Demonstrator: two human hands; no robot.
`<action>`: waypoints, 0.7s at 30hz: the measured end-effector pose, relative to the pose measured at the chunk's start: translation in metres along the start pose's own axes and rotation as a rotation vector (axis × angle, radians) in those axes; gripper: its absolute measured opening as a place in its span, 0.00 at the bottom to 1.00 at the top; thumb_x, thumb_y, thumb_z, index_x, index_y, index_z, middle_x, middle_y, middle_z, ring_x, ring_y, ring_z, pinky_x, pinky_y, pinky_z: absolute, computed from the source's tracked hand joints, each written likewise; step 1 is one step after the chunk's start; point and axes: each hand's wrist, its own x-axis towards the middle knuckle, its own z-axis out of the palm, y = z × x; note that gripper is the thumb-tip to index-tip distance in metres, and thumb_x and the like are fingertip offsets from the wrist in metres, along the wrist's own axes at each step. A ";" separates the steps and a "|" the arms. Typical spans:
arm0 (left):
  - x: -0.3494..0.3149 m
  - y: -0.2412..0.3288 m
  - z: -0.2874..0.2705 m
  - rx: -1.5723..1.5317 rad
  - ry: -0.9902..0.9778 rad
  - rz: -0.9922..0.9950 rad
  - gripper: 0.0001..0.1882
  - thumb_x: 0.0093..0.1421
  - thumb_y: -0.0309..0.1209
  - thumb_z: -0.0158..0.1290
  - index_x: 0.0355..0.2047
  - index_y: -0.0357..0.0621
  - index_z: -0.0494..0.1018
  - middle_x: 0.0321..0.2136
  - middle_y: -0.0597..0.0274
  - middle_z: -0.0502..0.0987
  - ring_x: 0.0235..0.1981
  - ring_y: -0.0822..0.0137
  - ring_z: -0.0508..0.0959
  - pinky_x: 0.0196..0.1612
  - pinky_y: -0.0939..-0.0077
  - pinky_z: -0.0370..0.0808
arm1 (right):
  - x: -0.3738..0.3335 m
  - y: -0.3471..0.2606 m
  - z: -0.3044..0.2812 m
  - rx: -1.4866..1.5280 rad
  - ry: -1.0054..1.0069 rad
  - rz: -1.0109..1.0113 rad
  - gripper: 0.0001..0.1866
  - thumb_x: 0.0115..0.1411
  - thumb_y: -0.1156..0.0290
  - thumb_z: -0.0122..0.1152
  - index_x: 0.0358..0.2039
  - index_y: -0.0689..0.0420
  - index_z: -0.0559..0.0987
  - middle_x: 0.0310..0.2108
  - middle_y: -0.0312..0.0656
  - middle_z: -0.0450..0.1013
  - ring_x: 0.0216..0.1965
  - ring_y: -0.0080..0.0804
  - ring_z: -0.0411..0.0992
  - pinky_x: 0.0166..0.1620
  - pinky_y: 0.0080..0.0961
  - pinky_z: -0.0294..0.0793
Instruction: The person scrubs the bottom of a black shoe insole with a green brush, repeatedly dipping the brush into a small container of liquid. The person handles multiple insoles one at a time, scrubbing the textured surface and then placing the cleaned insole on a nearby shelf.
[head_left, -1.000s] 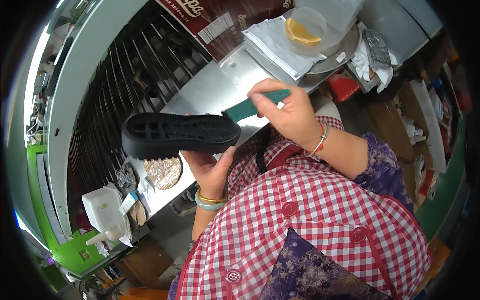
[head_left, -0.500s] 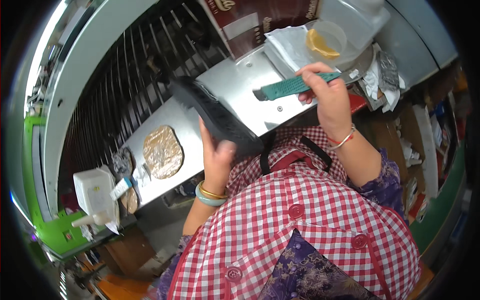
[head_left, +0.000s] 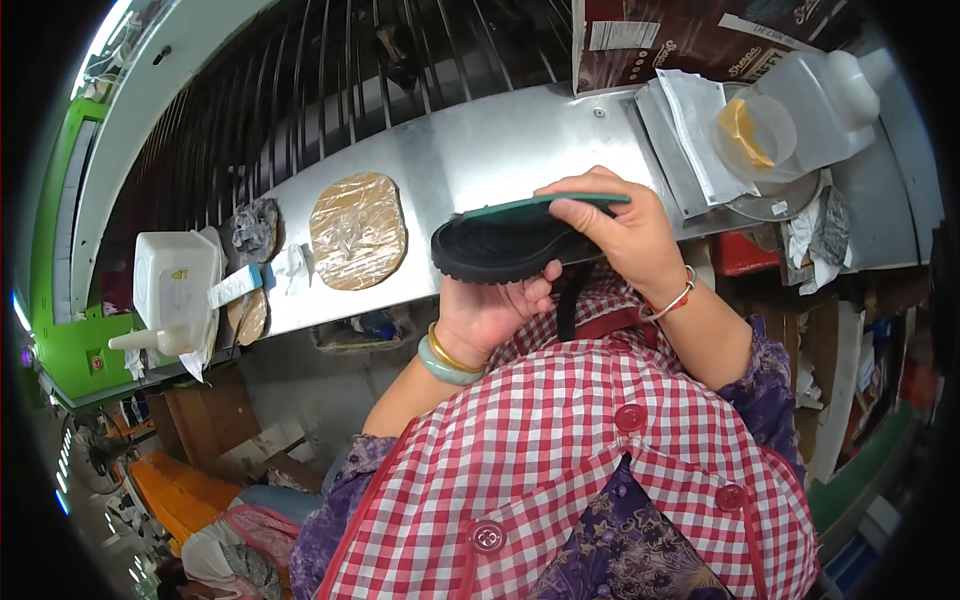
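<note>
A black shoe sole (head_left: 495, 262) with a ridged edge is held tilted above the front edge of the metal bench. From beneath, my left hand (head_left: 490, 315) grips it, fingers curled against its underside. My right hand (head_left: 625, 225) is closed on a flat green tool (head_left: 590, 198), thumb on the near side. The tool lies along the far upper rim of the sole; its dark end, clear in the earlier frame, is hard to make out here. On the bench left of the sole lies a rounded pad wrapped in shiny brown film (head_left: 358, 232).
Dark metal bars (head_left: 330, 90) run behind the bench (head_left: 480, 140). At right stand a clear cup with a yellow piece (head_left: 745, 135), a white-capped translucent bottle (head_left: 825, 110) and a maroon carton (head_left: 680, 45). A white container (head_left: 180, 280) sits at the left end.
The green tool has come left and down onto the sole with my right hand. My left hand has turned the sole closer to level. The view has shifted, so the bench items appear displaced.
</note>
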 end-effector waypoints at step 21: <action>-0.011 0.002 0.009 0.189 0.155 0.126 0.39 0.59 0.60 0.37 0.55 0.35 0.62 0.41 0.32 0.71 0.35 0.45 0.77 0.41 0.51 0.76 | 0.004 0.040 -0.070 -0.176 0.256 0.264 0.10 0.55 0.65 0.61 0.33 0.57 0.80 0.18 0.35 0.73 0.17 0.20 0.68 0.23 0.21 0.68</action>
